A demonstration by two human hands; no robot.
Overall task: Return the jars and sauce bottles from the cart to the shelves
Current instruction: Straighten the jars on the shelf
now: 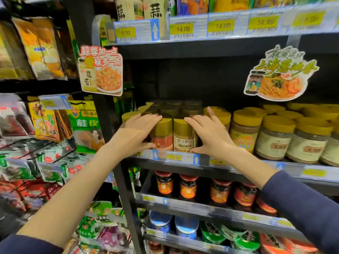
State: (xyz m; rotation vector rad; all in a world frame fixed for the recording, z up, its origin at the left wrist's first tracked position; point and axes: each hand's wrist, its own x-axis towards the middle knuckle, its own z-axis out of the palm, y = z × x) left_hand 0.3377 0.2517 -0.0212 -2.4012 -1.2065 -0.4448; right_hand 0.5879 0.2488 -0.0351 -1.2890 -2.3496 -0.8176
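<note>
Two gold-lidded jars stand side by side at the front of the middle shelf [236, 166], one with a reddish label [162, 137] and one with a pale label [184, 139]. More gold-lidded jars fill the rows behind them. My left hand [136, 132] lies against the left side of this group, its straight fingers reaching over the reddish jar's lid and its thumb low by the shelf edge. My right hand [209, 133] mirrors it on the right side, fingertips on the pale jar's lid. The cart is out of view.
Larger yellow-lidded jars [275, 138] line the same shelf to the right. Red-labelled chilli sauce jars [188, 187] stand on the shelf below, tubs and bowls lower still. Hanging spice packets [84, 125] fill the rack at left. Two cardboard promo signs hang from the upper shelf [201, 46].
</note>
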